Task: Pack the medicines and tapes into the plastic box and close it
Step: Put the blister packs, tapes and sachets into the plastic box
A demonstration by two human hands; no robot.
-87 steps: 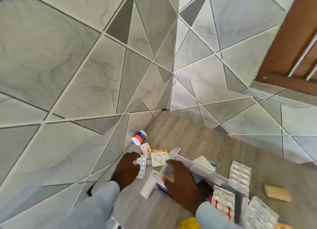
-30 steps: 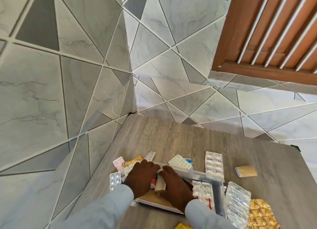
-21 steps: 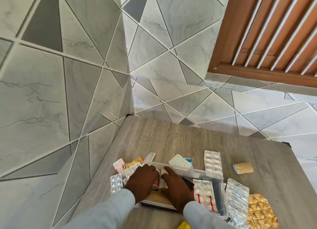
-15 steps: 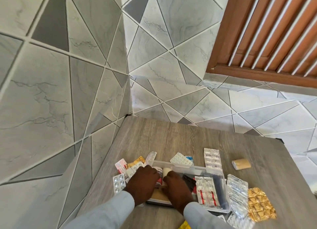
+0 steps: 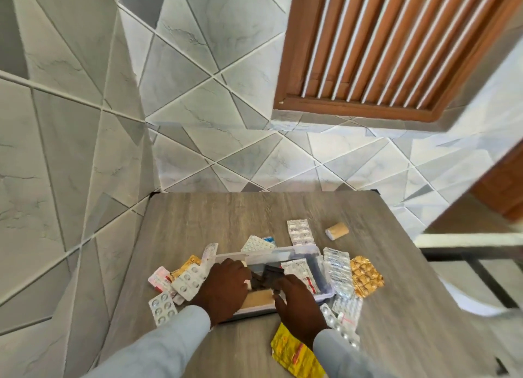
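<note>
Moved: both my hands shifted right inside the plastic box [image 5: 325, 287], lower centre.
Left hand [image 5: 226, 288]: curled, grasp unclear.
Right hand [image 5: 300, 304]: fingertips touching dark item [image 5: 267, 277]; grasp unclear.

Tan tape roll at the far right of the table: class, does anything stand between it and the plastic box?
Yes. A white blister strip lies on the table between the tape roll and the box, its near end touching the box's far rim. It lies flat, so lifting the roll over it should be easy.

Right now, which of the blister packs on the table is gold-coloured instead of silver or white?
The crinkled gold foil blister pack, lying right of the clear plastic box. The packs beside it are silver or white.
</note>
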